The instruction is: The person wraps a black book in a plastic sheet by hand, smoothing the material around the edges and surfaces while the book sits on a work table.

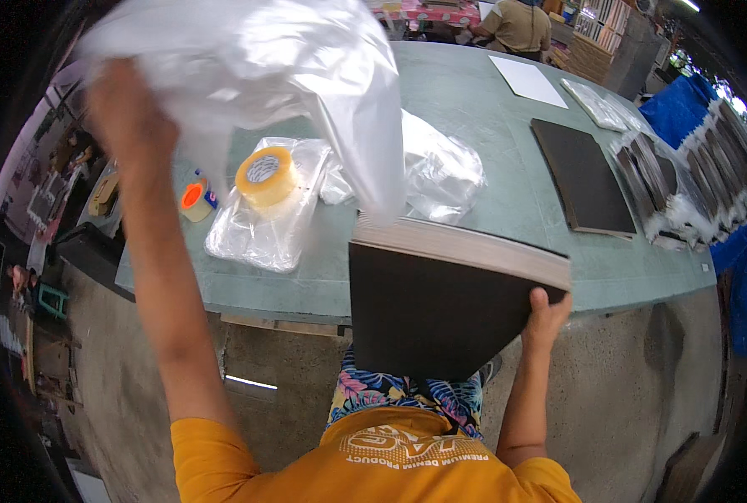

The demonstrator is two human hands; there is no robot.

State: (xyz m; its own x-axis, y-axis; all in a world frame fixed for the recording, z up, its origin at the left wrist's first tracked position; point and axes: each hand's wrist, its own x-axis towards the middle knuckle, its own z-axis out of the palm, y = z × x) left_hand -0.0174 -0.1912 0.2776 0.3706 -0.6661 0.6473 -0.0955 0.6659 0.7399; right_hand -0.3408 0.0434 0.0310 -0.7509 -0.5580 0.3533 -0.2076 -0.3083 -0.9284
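My right hand [546, 318] grips the right edge of a thick black hardcover book [432, 306] in front of my body. The book is tilted, its pale page edges turned upward. My left hand [134, 113], blurred by motion, is raised at the upper left and closed on a large clear plastic bag [264, 63]. The bag billows over the table, and its lower end hangs down to the book's upper left corner. Whether the bag touches the book I cannot tell.
On the green table [491, 109] a roll of clear tape [266, 178] lies on stacked plastic bags [264, 239]. Nearby are a small orange-rimmed container [194, 201] and crumpled plastic [444, 172]. Another black book [581, 176], wrapped books [683, 184] and a white sheet [528, 81] lie rightward. A person [520, 29] sits beyond.
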